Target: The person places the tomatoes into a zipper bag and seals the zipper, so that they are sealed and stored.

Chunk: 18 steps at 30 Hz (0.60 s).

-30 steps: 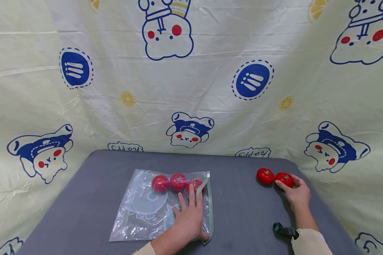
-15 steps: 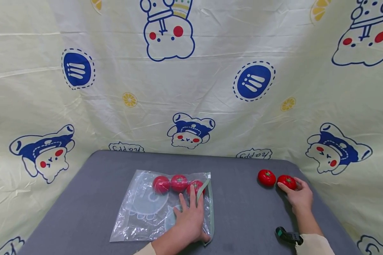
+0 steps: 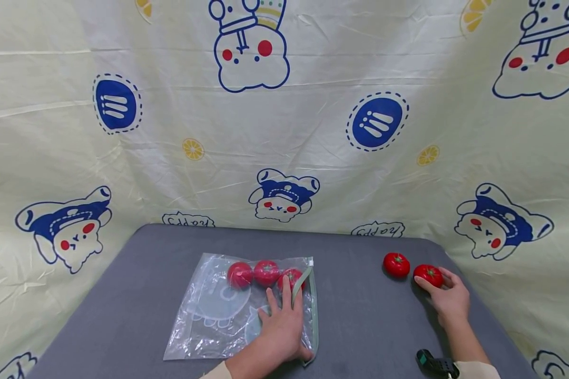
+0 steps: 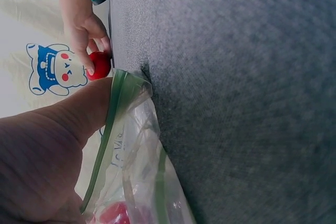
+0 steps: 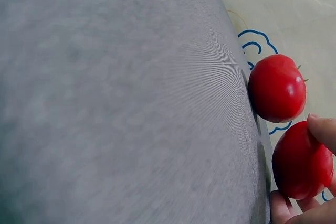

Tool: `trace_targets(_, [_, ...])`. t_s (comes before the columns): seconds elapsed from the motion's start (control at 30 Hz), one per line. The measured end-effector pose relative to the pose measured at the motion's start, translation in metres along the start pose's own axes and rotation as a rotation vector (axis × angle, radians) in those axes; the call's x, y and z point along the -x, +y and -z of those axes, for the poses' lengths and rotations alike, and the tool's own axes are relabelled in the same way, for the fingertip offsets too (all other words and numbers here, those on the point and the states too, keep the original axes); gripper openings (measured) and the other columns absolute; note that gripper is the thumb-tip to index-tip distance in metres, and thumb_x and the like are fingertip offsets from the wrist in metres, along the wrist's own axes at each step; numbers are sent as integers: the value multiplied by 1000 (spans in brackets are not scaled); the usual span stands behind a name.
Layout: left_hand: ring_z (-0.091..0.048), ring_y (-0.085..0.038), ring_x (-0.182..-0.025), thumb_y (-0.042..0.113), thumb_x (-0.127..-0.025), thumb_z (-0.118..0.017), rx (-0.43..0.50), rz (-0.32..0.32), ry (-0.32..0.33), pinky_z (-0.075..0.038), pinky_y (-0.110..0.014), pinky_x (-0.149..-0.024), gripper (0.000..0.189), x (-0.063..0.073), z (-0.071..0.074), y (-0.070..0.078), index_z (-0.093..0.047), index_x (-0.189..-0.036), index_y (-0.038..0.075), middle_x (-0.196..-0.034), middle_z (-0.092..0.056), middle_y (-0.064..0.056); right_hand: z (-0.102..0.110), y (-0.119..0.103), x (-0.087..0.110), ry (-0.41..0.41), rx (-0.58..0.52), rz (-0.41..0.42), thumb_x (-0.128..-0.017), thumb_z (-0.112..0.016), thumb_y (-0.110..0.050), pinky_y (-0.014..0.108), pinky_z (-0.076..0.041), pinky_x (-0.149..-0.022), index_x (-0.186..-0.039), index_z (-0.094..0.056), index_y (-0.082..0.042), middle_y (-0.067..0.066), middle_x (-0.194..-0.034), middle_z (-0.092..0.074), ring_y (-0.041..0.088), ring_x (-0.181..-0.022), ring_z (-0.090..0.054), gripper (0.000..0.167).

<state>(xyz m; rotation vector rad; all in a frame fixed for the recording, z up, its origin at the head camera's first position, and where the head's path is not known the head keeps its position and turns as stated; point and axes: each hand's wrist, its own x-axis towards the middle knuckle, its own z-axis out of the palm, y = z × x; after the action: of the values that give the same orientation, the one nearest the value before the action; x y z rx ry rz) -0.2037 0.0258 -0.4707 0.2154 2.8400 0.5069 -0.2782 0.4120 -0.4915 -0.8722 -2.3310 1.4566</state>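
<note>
My left hand (image 3: 283,326) lies with fingers spread on a clear zip bag (image 3: 208,305) that has a green strip along its right-hand edge. Three red tomatoes (image 3: 239,275) show through the plastic near the bag's far side. In the left wrist view the thumb (image 4: 86,100) reaches to the green strip (image 4: 107,124). Farther right, my right hand (image 3: 450,300) holds a tomato (image 3: 429,275) between thumb and fingers, close over the table. Just left of it sits another tomato (image 3: 396,265), apart from the held one, as the right wrist view also shows.
A grey cloth covers the table (image 3: 355,316). Behind and around it hangs a pale curtain (image 3: 284,131) with printed cartoon bears. A black device (image 3: 436,364) with a green patch is on the right wrist.
My right hand has shifted slightly right and nearer with its tomato, widening the gap to the neighbouring tomato. The left hand and bag stay in place.
</note>
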Motion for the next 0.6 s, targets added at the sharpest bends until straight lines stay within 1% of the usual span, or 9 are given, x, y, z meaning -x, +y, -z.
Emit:
trace_targets(0.07, [-9,-58,-153,51,-53,-100,1,2,-8,-32,-81,-106,132,-1,-1,0,-30,-161,19,-174,4,-12,0,0,2,5,9,0,-89,-78,-45,50,-51,-101,-161,-32,-14,24,-163,-33,42,-142,-36,91])
trace_targets(0.1, [-8,-58,-153,51,-53,-100,1,3,-12,-32,-81,-107,132,-1,-1,0,-30,-161,19,-174,4,-12,1,0,3,6,15,2,-89,-78,-45,45,-51,-95,-161,-32,-14,24,-163,-33,41,-141,-35,90])
trace_targets(0.17, [-8,-58,-153,51,-54,-100,6,5,-17,-32,-81,-107,132,-2,-1,0,-30,-161,19,-174,4,-12,2,-1,5,8,25,5,-89,-78,-45,37,-49,-87,-160,-34,-14,24,-162,-34,41,-140,-34,90])
trace_targets(0.23, [-8,-58,-153,50,-54,-99,11,7,-23,-32,-81,-107,130,-3,-2,-1,-31,-160,19,-174,4,-11,3,-1,9,8,36,7,-88,-79,-45,32,-45,-82,-159,-35,-13,24,-161,-35,40,-139,-34,89])
trace_targets(0.4, [-8,-58,-153,51,-53,-99,7,1,-12,-32,-80,-107,132,-2,-1,-1,-30,-161,19,-174,4,-11,4,-3,16,7,36,4,-87,-81,-44,26,-43,-77,-159,-36,-13,24,-160,-36,40,-138,-34,90])
trace_targets(0.47, [-8,-58,-153,51,-53,-100,6,-1,-8,-32,-80,-107,132,-2,0,0,-30,-161,19,-174,4,-12,3,-3,19,4,29,0,-86,-82,-43,27,-45,-78,-159,-36,-13,24,-161,-36,40,-139,-33,91])
trace_targets(0.6, [-9,-58,-153,51,-52,-100,8,-4,-2,-33,-80,-106,133,-1,0,-1,-31,-160,18,-174,3,-12,0,-3,26,-8,20,-5,-85,-83,-42,32,-47,-82,-160,-35,-14,24,-161,-35,40,-141,-31,92])
